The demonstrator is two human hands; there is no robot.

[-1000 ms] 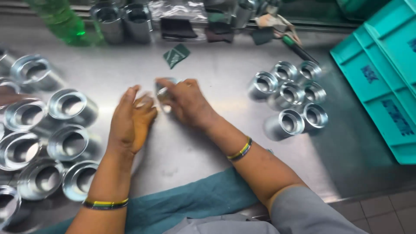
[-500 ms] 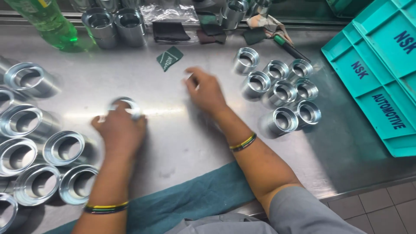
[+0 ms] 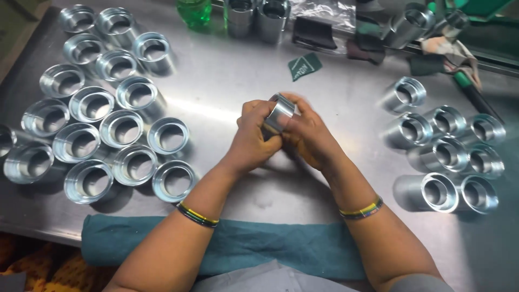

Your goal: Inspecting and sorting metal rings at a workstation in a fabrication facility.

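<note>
Together, both hands' fingers (image 3: 258, 116) grip a metal ring (image 3: 279, 113), its axis tilted up-left.

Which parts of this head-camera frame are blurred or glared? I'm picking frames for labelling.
Head view: the shiny metal ring held between the left hand and right hand is slightly motion-blurred, as are the fingertips; a bright glare streak crosses the steel table; the upright metal sleeves on the left stay fairly sharp.

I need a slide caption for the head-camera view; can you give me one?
Both hands, left hand and right hand, hold one metal ring above a steel table.
</note>
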